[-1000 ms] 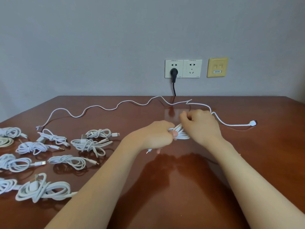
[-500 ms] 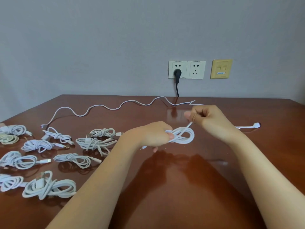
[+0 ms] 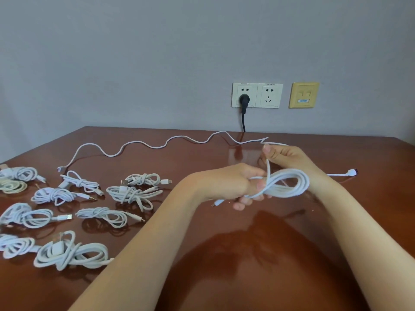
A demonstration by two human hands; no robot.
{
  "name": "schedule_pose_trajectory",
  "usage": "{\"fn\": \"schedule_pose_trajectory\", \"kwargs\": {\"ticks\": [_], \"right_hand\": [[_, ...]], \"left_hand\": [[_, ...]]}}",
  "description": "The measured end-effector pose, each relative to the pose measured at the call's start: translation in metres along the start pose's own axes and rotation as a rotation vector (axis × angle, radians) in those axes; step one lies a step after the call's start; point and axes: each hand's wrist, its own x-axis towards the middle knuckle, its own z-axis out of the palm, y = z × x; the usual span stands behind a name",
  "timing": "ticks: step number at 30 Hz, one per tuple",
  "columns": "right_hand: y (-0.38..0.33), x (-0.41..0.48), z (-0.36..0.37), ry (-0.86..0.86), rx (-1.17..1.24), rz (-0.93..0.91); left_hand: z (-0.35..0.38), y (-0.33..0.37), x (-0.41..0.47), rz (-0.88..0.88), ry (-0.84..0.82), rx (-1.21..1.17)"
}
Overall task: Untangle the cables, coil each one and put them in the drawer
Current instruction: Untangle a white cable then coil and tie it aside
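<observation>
The left hand hovers over the middle of the table. Its fingers are curled tight round one side of a white coil, and the loops stick out to the right. Just behind, toward the far edge, the right hand pinches a strand that rises from the coil, thumb against curled fingers. A loose cable snakes along the far edge and passes behind the right hand. A connector lies near the right edge. Knotted bundles sit by the left edge.
</observation>
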Motion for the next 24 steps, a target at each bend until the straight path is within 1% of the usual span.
{"fn": "schedule_pose_trajectory", "kwargs": {"ticks": [2,3,5,8,10,12,14,16,19,22,24], "right_hand": [[0.012,0.008,0.003,0.026,0.039,0.097],[0.018,0.01,0.005,0.04,-0.023,0.108],[0.018,0.007,0.009,0.064,-0.106,0.091],[0.005,-0.002,0.014,0.122,-0.07,0.054],[-0.001,-0.003,0.022,0.165,-0.106,0.009],[-0.003,-0.005,0.03,0.174,-0.329,-0.063],[-0.006,-0.008,0.039,0.132,-0.57,-0.144],[-0.011,-0.011,0.045,0.093,-0.72,-0.217],[-0.017,-0.012,0.043,0.087,-0.845,-0.269],[-0.024,-0.02,0.042,0.027,-1.021,-0.297],[-0.029,-0.023,0.042,0.009,-1.102,-0.329]], "left_hand": [[-0.002,-0.002,0.001,0.082,0.07,-0.019],[-0.004,-0.003,0.002,0.113,0.124,-0.019],[-0.011,-0.005,0.002,0.156,0.251,-0.033],[-0.02,-0.007,0.002,0.158,0.401,-0.057],[-0.022,-0.008,0.006,0.136,0.495,-0.059],[-0.024,-0.011,0.01,0.1,0.649,-0.063],[-0.028,-0.013,0.012,0.071,0.777,-0.057],[-0.029,-0.014,0.01,0.026,0.829,0.054],[-0.024,-0.013,0.01,-0.037,0.866,0.238],[-0.022,-0.013,0.008,-0.091,0.855,0.283],[-0.023,-0.014,0.006,-0.111,0.818,0.355]]}}
